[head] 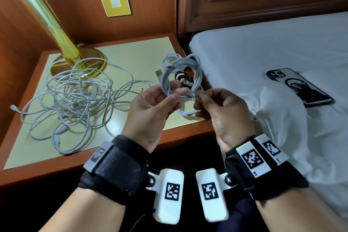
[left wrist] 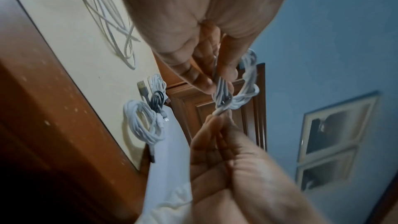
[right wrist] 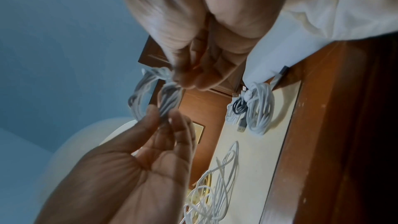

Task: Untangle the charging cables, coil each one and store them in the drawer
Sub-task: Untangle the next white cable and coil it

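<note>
My left hand [head: 174, 91] holds up a coiled white charging cable [head: 180, 68] above the right edge of the nightstand [head: 135, 56], thumb and fingers round its strands. My right hand [head: 198, 96] pinches the loose end of this cable at the coil's lower right. In the left wrist view the left hand [left wrist: 218, 83] grips the coil [left wrist: 247, 91] while the right hand [left wrist: 217, 118] pinches the end. A big tangle of white cables [head: 75, 96] lies on the nightstand's left half. Coiled cables [left wrist: 142, 122], white and one black [left wrist: 157, 101], lie at the nightstand's right edge. No drawer is in view.
A brass lamp base [head: 94, 60] stands at the back of the nightstand, partly under the tangle. A bed [head: 263, 47] with white sheets lies to the right, with a phone [head: 299, 86] on it. A wall switch plate [head: 114, 1] sits on the wood panel behind.
</note>
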A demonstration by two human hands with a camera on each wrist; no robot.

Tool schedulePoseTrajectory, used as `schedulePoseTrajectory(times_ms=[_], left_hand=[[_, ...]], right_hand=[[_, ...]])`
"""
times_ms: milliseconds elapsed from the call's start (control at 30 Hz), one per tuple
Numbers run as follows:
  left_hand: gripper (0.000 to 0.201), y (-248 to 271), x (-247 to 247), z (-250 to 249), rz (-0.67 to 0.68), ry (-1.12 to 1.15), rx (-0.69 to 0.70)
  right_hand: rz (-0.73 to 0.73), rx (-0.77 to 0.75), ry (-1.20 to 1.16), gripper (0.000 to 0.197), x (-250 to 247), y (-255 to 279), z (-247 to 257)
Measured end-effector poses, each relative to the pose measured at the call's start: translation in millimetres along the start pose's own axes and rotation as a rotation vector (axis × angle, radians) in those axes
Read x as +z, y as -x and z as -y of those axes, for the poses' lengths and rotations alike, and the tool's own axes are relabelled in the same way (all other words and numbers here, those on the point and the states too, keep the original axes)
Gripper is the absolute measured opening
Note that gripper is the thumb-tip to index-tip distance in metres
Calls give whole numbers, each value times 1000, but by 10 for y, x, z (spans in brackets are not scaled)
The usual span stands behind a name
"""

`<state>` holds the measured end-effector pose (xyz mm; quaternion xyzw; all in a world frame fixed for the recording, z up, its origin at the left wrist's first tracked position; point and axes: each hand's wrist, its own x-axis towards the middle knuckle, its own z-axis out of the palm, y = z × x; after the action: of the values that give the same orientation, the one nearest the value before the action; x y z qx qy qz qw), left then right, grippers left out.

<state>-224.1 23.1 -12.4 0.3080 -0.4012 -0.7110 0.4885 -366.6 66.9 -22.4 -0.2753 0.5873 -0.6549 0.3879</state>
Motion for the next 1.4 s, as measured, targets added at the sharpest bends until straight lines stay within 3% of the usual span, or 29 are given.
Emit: schedulePoseTrajectory(times_ms=[167, 267, 400, 567, 700, 867, 933, 1067, 1200, 1300, 1400], left_hand=[[22, 12, 21, 99, 0, -202, 70], [23, 1, 44, 104, -2, -205, 57], [27, 6, 60, 111, 45, -186, -7], [23, 32, 72, 102, 92, -229, -24], [13, 72, 109, 62, 5, -312, 125], [19, 111, 119, 105, -59, -552, 308], [13, 96, 117, 121, -63, -532, 262], [13, 52, 150, 131, -86, -199, -58], [11, 5, 116, 98, -83, -25, -274], [8, -4, 45, 64, -50, -145, -271], [37, -2, -45, 30, -7, -354, -172]], right_hand=[[-26, 104, -62, 8, 19, 43, -6], [-28, 118, -86, 13, 12, 69, 57], [-57, 42, 66, 24, -3, 86, 82], [-23, 104, 37, 13, -39, 60, 84], [-79, 143, -2, 10, -19, 70, 96], [-83, 114, 69, 14, -14, 99, 114], [-97, 81, 99, 13, -12, 94, 99], [-95, -12, 196, 7, -15, 79, 92], [-78, -68, 265, 16, -40, 73, 99], [-54, -13, 297, 12, -58, 37, 86], [32, 30, 344, 8, -104, 2, 86]])
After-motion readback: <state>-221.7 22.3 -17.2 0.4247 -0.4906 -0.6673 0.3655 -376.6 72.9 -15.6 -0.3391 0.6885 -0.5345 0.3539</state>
